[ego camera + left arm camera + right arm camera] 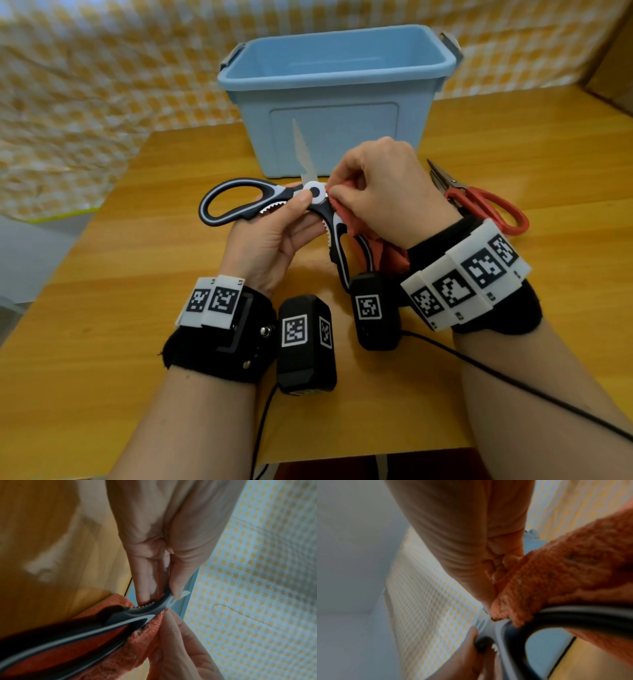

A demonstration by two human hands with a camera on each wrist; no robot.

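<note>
Wooden bench [102,342] w/ a yellow-checked curtain [85,85] behind it.

Head view: an open-topped light blue plastic storage box [335,130] stands at the back. In front of it, held above the bench, are black-and-grey kitchen scissors [274,197], handles spread wide, one blade pointing up toward the box. Left hand [270,240] pinches them at the pivot, thumb on top, fingers underneath. Right hand [387,192] bunches its fingers on an orange terry cloth [394,257], pressed to the scissors right beside the pivot; the rest of the cloth hangs under the wrist. Red-handled metal scissors [486,209] lie on the bench at right, apart from both hands.

Left wrist view: thumb and fingers [145,574] clamp the toothed neck of the scissors [96,623]; the cloth [137,649] sits behind the handle.

Right wrist view: blurry, but the curled fingers [498,566] dig into the cloth [565,568], which drapes over the handle loop [573,614].
</note>
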